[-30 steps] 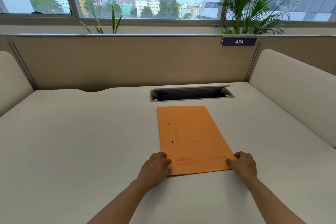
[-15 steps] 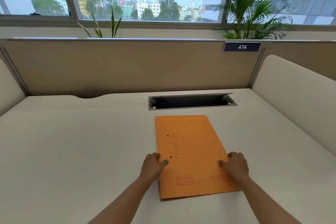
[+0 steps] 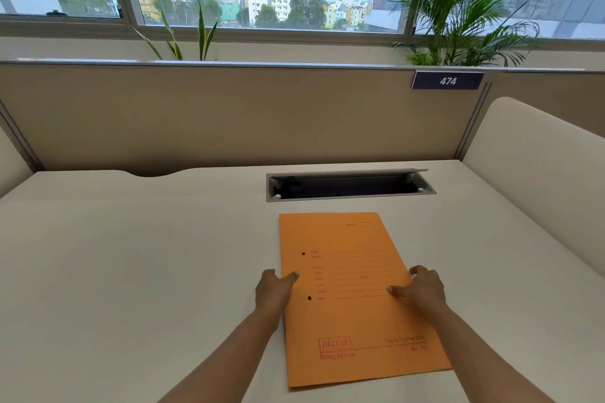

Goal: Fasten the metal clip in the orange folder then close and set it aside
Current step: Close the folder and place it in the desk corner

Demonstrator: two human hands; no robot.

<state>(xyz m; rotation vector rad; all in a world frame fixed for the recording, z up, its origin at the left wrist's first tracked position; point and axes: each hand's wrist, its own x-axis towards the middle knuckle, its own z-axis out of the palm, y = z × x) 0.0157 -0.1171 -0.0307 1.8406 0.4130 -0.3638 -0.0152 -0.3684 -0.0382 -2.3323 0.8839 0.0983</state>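
Your orange folder [image 3: 353,291] lies closed and flat on the desk [image 3: 131,255], just below the cable slot [image 3: 350,185]. Your left hand [image 3: 273,289] presses its spine edge and your right hand [image 3: 422,288] its free edge, neither seemingly gripping. Lift the free edge while pinning the spine. Its long axis runs away from you, printed top farthest.

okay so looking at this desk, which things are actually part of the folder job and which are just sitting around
Part of the job:
orange folder, closed flat on the desk
left hand at its left edge
right hand at its right edge

Just there:
open cable slot
number plate 474
plants by the window
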